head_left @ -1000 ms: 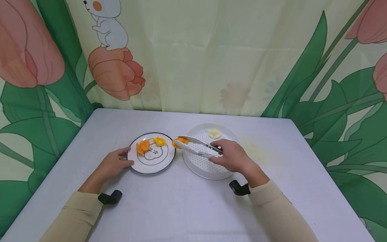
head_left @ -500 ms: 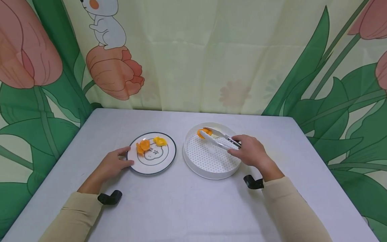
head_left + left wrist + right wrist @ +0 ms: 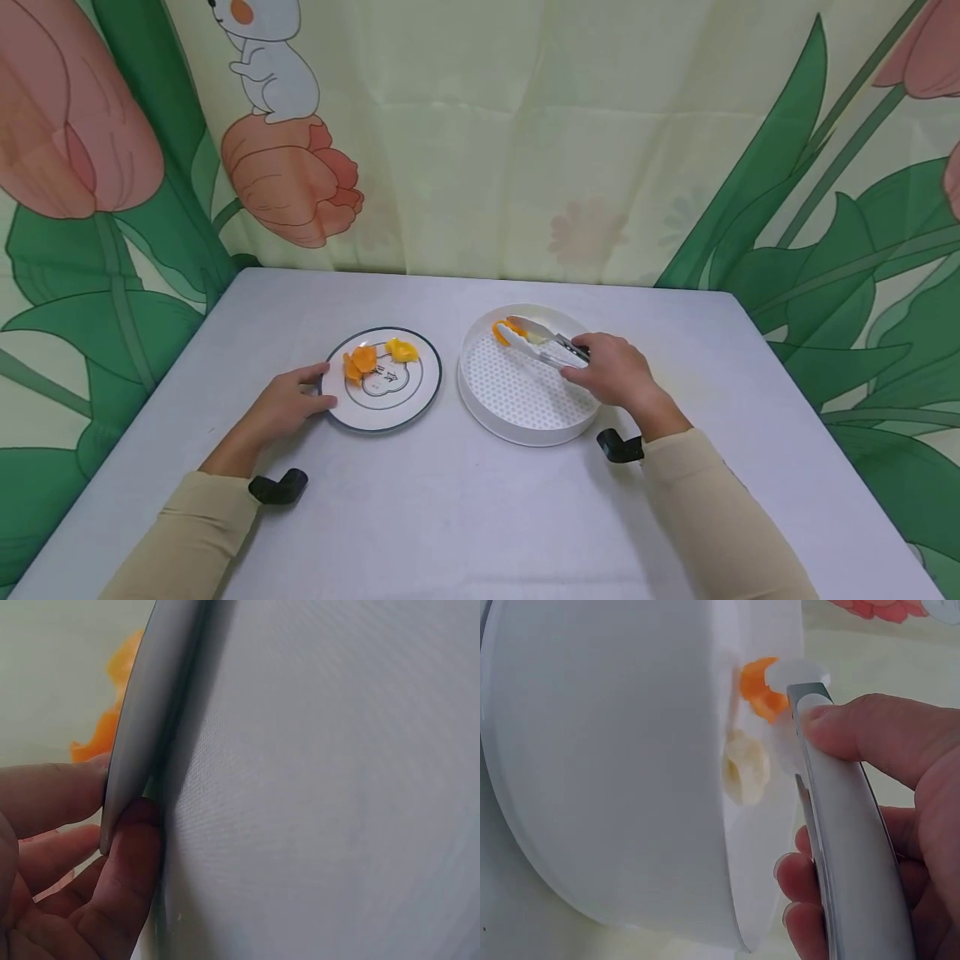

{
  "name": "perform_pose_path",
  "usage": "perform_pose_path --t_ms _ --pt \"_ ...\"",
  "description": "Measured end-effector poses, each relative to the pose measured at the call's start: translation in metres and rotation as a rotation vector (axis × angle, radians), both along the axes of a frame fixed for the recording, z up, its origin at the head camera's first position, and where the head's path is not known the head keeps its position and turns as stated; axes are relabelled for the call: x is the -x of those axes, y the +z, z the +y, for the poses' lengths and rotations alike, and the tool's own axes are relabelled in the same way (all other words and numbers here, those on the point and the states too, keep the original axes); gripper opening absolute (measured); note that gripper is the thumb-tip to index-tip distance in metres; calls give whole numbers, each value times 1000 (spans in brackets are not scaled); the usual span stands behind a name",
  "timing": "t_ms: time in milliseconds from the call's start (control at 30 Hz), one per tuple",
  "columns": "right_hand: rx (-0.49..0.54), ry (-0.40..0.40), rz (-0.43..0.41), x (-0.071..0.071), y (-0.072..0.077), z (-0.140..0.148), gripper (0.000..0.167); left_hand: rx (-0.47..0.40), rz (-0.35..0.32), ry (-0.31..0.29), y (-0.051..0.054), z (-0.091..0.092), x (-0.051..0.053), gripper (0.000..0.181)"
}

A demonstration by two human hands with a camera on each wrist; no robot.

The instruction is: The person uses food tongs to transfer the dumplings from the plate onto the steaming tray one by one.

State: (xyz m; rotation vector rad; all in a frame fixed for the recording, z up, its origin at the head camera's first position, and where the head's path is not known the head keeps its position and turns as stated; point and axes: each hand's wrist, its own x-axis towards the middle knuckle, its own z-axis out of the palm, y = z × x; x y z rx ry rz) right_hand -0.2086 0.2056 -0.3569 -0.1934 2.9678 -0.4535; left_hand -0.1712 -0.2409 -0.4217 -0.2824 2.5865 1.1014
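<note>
My left hand [image 3: 283, 406] grips the left rim of a white plate [image 3: 386, 417] with a dark edge, fingers above and below it in the left wrist view. On the plate lie orange pieces [image 3: 360, 363], thin and curled, and a yellow piece [image 3: 402, 350]. My right hand [image 3: 617, 372] holds metal tongs [image 3: 558, 340] with pale tips over a round white steamer tray [image 3: 517, 392] with a dotted floor. Between the tips is another curled orange piece [image 3: 763, 690]; whether it touches the floor I cannot tell. A pale cream piece [image 3: 746, 769] lies beside it, partly behind the tongs in the head view.
Plate and steamer tray stand side by side, a narrow gap between them, on a white-covered table [image 3: 450, 517]. A curtain [image 3: 480, 150] printed with tulips hangs behind the table's far edge. Black wrist cameras [image 3: 279, 487] sit at both sleeves.
The right hand has carried the orange piece in the tongs rightward from the gap by the plate to the steamer tray's far side. Over the last half second it barely moves. The left hand stays put.
</note>
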Motion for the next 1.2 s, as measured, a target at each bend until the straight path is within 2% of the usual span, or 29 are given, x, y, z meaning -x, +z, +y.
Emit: perform_pose_path --t_ms 233,633,900,1200 --pt "8 -19 -10 1 -3 -1 63 -3 -8 2 1 2 0 77" --pt "36 -25 38 -5 3 -3 64 -1 -19 13 2 4 -1 76" --pt "85 9 77 -16 11 -12 62 3 -19 14 3 3 -2 77" --pt "102 74 77 -22 15 -34 58 1 -18 15 2 3 -1 76"
